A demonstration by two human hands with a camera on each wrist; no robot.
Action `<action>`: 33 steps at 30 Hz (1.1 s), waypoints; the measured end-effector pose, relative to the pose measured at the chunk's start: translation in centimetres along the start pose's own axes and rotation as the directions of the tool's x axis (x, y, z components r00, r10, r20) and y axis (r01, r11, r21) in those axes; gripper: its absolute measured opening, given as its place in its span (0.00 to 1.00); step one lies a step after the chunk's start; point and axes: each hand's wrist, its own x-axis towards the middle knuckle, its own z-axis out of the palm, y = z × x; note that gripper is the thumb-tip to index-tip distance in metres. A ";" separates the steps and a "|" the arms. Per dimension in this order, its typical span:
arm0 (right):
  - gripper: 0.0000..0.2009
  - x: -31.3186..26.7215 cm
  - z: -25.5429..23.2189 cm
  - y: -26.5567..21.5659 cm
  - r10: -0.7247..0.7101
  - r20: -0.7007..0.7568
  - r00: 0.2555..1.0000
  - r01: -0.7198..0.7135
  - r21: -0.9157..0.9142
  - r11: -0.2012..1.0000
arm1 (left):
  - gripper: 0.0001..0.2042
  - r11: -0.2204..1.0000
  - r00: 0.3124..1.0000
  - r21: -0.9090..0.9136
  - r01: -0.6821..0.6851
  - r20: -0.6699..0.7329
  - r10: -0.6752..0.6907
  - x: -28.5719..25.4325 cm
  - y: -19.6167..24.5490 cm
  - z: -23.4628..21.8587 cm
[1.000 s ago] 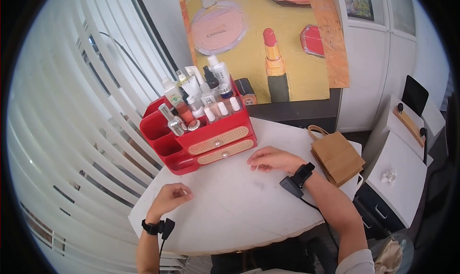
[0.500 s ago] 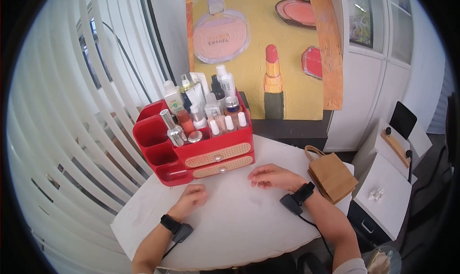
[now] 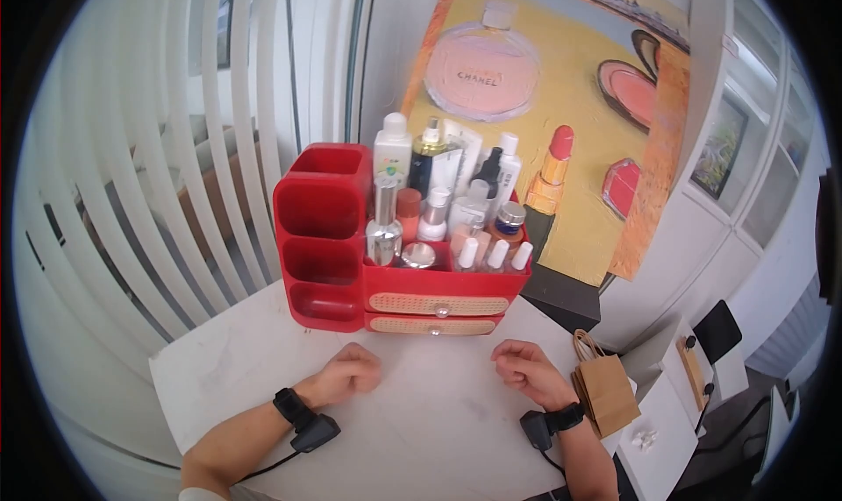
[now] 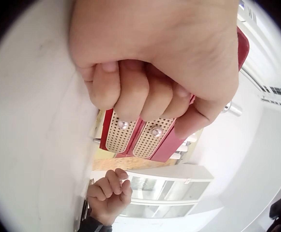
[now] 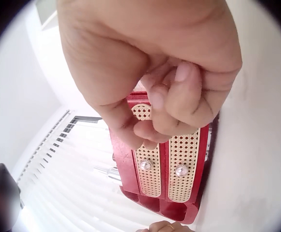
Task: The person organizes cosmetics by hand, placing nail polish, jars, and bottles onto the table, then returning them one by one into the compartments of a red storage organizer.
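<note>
Probably the red organizer (image 3: 412, 279) is stiff and heavy with bottles (image 3: 392, 150), best held by both sides; nearer, left hand (image 3: 347, 374) and right hand (image 3: 532, 374) curl loosely, empty.

The red organizer (image 3: 403, 280) is looking like smooth, glossy plastic, its drawer fronts (image 3: 403, 304) showing cane-like mesh, the bag (image 3: 610, 396) matt paper.

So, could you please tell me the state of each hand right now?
Left hand: closed, holding nothing.
Right hand: open, loosely curled, holding nothing.
</note>
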 end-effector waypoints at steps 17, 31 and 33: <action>0.27 0.5 0.4 0.3 -0.118 -0.117 0.986 0.124 0.047 0.991 | 0.20 0.974 0.999 0.220 0.047 -0.026 -0.042 0.2 0.7 1.0; 0.25 0.7 0.2 0.5 -0.020 -0.143 0.990 0.028 0.054 0.998 | 0.21 0.963 0.998 0.266 0.048 -0.039 -0.038 0.3 0.7 1.1; 0.25 0.7 0.1 0.5 -0.013 -0.141 0.990 0.019 0.047 0.999 | 0.21 0.963 0.998 0.266 0.051 -0.040 -0.042 0.3 0.6 1.0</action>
